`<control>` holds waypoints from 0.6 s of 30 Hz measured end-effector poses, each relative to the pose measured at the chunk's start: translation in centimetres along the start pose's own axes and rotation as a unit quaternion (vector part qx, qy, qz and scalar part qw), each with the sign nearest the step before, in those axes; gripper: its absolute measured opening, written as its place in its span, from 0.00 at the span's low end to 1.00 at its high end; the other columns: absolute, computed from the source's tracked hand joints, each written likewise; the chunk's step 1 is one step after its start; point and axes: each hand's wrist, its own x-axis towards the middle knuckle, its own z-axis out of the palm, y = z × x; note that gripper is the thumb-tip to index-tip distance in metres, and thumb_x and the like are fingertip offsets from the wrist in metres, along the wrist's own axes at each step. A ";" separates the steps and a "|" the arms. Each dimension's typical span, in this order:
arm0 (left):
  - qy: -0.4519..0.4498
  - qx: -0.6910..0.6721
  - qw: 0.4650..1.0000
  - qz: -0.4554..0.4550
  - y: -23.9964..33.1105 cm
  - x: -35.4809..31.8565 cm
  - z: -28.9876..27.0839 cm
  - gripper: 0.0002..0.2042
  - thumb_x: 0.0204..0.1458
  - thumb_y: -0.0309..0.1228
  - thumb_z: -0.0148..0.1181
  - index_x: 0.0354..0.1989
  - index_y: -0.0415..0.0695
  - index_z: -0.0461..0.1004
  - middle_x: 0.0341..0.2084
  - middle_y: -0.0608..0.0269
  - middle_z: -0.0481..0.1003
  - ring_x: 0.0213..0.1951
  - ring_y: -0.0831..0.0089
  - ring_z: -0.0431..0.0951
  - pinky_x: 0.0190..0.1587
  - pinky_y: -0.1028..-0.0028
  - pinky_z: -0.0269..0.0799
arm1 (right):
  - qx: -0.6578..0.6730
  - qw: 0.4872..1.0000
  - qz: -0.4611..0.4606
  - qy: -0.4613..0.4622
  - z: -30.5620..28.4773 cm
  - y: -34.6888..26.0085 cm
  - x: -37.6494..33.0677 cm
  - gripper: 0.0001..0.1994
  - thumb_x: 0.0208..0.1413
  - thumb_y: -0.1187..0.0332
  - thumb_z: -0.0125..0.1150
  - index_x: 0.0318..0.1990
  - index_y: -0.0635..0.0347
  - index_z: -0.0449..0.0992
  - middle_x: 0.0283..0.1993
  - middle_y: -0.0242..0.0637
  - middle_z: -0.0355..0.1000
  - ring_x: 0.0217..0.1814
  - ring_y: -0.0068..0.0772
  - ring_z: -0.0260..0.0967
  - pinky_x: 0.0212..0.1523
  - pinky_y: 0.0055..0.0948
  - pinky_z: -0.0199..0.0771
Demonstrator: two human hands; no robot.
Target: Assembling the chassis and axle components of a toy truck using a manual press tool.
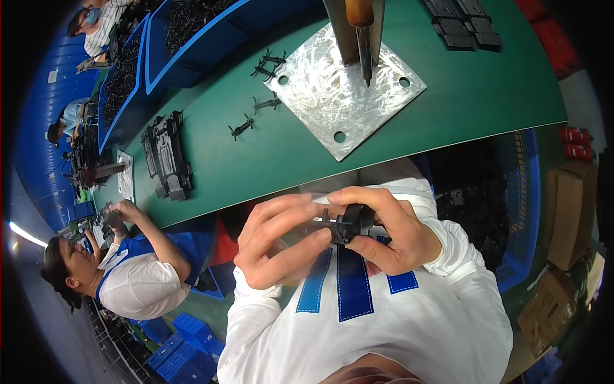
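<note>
In front of my chest is a small black plastic part point(350, 223) with a rounded, cup-like end on its right and thin posts on its left. My right hand point(396, 230) grips its rounded end between thumb and fingers. At the other end, my left hand point(278, 237) closes thumb and fingers around the part; its fingers are slightly blurred, and the exact contact is partly hidden. Beyond my hands, a bare metal plate point(313, 89) with corner holes lies on the green table point(220, 173). Above it, a brown-handled tool point(363, 45) points down, held in a metal stand.
Small black frame pieces point(242, 128) lie left of the plate. Larger black chassis-like parts point(167, 155) rest farther left, others point(464, 24) at far right. Blue bins point(148, 57) of black parts stand at the back. A co-worker point(141, 288) sits at left; cardboard boxes point(571, 214) are right.
</note>
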 end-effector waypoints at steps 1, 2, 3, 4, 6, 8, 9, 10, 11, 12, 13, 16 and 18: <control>0.000 0.001 1.000 -0.003 0.0 0.0 0.0 0.20 0.30 0.18 0.72 0.37 0.48 0.81 0.41 0.54 0.78 0.41 0.55 0.80 0.39 0.66 0.79 | -0.002 1.000 0.011 0.002 0.0 -0.1 0.0 0.27 0.54 0.80 0.59 0.62 0.69 0.58 0.53 0.52 0.70 0.51 0.48 0.76 0.49 0.32 0.76; 0.001 0.002 1.000 -0.005 0.0 0.0 0.0 0.20 0.31 0.18 0.72 0.37 0.48 0.81 0.41 0.54 0.77 0.41 0.55 0.80 0.40 0.65 0.79 | -0.002 1.000 0.011 0.002 0.1 0.0 -0.1 0.27 0.54 0.80 0.59 0.62 0.69 0.58 0.53 0.52 0.70 0.51 0.48 0.76 0.49 0.32 0.76; 0.001 0.002 1.000 -0.005 -0.1 0.0 0.1 0.20 0.31 0.18 0.72 0.37 0.48 0.81 0.41 0.54 0.77 0.41 0.55 0.80 0.40 0.65 0.79 | -0.005 1.000 0.009 0.014 0.3 0.2 -0.1 0.28 0.54 0.80 0.59 0.62 0.69 0.58 0.54 0.52 0.70 0.51 0.49 0.76 0.49 0.32 0.76; 0.000 0.002 1.000 -0.007 0.0 0.0 0.1 0.20 0.32 0.18 0.72 0.37 0.48 0.81 0.41 0.54 0.77 0.41 0.54 0.80 0.39 0.65 0.79 | -0.007 1.000 0.006 0.026 0.4 0.3 -0.2 0.28 0.54 0.80 0.59 0.62 0.69 0.58 0.54 0.53 0.69 0.51 0.49 0.75 0.49 0.33 0.76; -0.001 0.002 1.000 -0.010 0.0 0.0 0.1 0.19 0.32 0.18 0.72 0.37 0.48 0.81 0.41 0.54 0.77 0.41 0.54 0.80 0.39 0.65 0.79 | -0.006 0.999 0.007 0.032 0.5 0.4 -0.3 0.28 0.54 0.80 0.58 0.62 0.69 0.58 0.55 0.53 0.69 0.51 0.49 0.75 0.49 0.33 0.76; -0.004 0.009 1.000 -0.006 0.0 0.0 0.2 0.19 0.32 0.17 0.72 0.37 0.48 0.81 0.41 0.53 0.77 0.41 0.54 0.81 0.39 0.65 0.80 | -0.007 0.999 0.008 0.037 0.5 0.4 -0.4 0.27 0.54 0.80 0.58 0.62 0.69 0.58 0.55 0.53 0.69 0.51 0.50 0.75 0.49 0.33 0.76; -0.004 0.008 1.000 -0.006 0.0 0.1 0.2 0.19 0.32 0.17 0.72 0.37 0.48 0.81 0.41 0.53 0.77 0.41 0.54 0.81 0.39 0.65 0.80 | -0.010 0.999 0.013 0.035 0.5 0.4 -0.5 0.27 0.54 0.81 0.58 0.62 0.69 0.58 0.55 0.53 0.69 0.51 0.50 0.75 0.49 0.33 0.76; -0.010 0.016 1.000 -0.003 0.1 0.1 0.2 0.19 0.32 0.17 0.71 0.37 0.48 0.81 0.41 0.53 0.77 0.41 0.54 0.81 0.39 0.64 0.80 | -0.014 0.999 0.017 0.033 0.4 0.4 -0.6 0.27 0.53 0.81 0.58 0.61 0.69 0.58 0.55 0.53 0.69 0.51 0.50 0.75 0.49 0.33 0.76; -0.015 0.023 1.000 0.000 0.1 0.1 0.2 0.20 0.32 0.16 0.71 0.37 0.48 0.81 0.42 0.53 0.77 0.41 0.53 0.81 0.39 0.64 0.80 | -0.014 0.999 0.017 0.033 0.3 0.3 -0.5 0.27 0.53 0.81 0.58 0.61 0.69 0.58 0.55 0.53 0.69 0.51 0.50 0.75 0.49 0.33 0.76; -0.015 0.023 1.000 0.000 0.1 0.1 0.3 0.20 0.32 0.16 0.71 0.37 0.48 0.81 0.42 0.53 0.77 0.41 0.53 0.81 0.39 0.64 0.80 | -0.024 0.999 0.012 0.028 0.2 0.3 -0.4 0.27 0.53 0.81 0.57 0.61 0.69 0.59 0.55 0.53 0.69 0.51 0.50 0.76 0.49 0.33 0.76; -0.014 0.025 1.000 0.005 0.0 0.2 0.4 0.20 0.32 0.16 0.71 0.37 0.48 0.81 0.42 0.52 0.77 0.41 0.53 0.81 0.40 0.63 0.80 | -0.034 0.999 0.007 0.025 0.1 0.2 -0.4 0.26 0.53 0.81 0.57 0.61 0.69 0.59 0.54 0.53 0.69 0.50 0.50 0.76 0.49 0.34 0.76; -0.014 0.028 0.999 0.011 -0.1 0.2 0.5 0.19 0.33 0.16 0.70 0.37 0.47 0.81 0.42 0.52 0.76 0.41 0.53 0.81 0.40 0.62 0.80 | -0.040 0.998 -0.001 0.041 0.2 0.6 -0.4 0.26 0.53 0.80 0.57 0.61 0.69 0.59 0.53 0.52 0.70 0.49 0.49 0.76 0.48 0.34 0.76; -0.015 0.030 0.999 0.010 -0.1 0.2 0.6 0.19 0.33 0.16 0.70 0.37 0.47 0.81 0.42 0.51 0.76 0.41 0.53 0.81 0.40 0.62 0.80 | -0.030 0.999 0.010 0.041 0.1 0.5 -0.5 0.26 0.54 0.78 0.58 0.60 0.69 0.59 0.52 0.51 0.71 0.47 0.47 0.77 0.47 0.33 0.76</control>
